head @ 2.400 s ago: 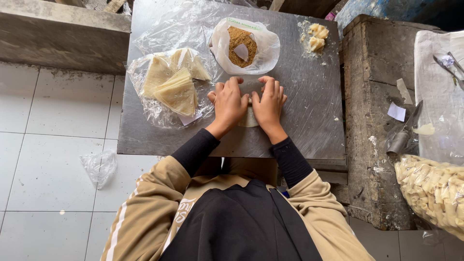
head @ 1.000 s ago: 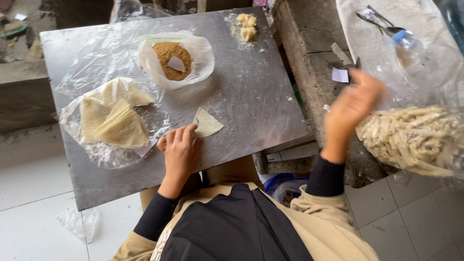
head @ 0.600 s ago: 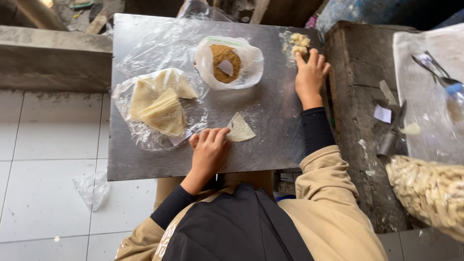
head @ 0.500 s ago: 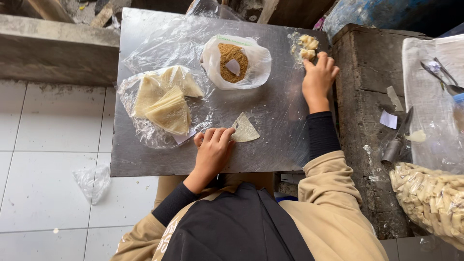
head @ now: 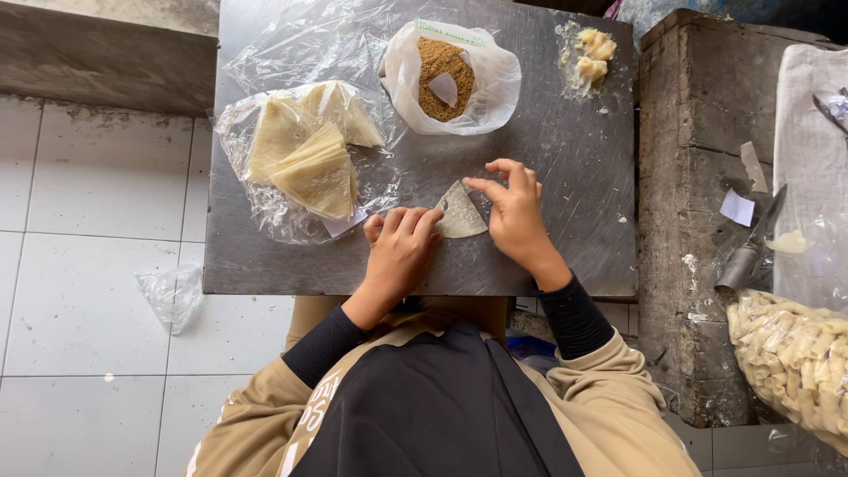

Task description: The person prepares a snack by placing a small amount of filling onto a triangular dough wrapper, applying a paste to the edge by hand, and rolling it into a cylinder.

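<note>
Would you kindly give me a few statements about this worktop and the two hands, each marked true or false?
1. Both hands touch the triangular wrapper on the metal table. True: the left hand holds its left edge and the right hand its right edge.
2. The stack of folded wrappers lies to the right of the hands. False: it lies on clear plastic to their left.
3. The open bag of brown crumbs sits beyond the hands. True.
4. The lump of pale dough rests inside that bag. False: it lies bare on the table's far right corner.
5. The right hand grips a knife. False: it holds no tool.
</note>
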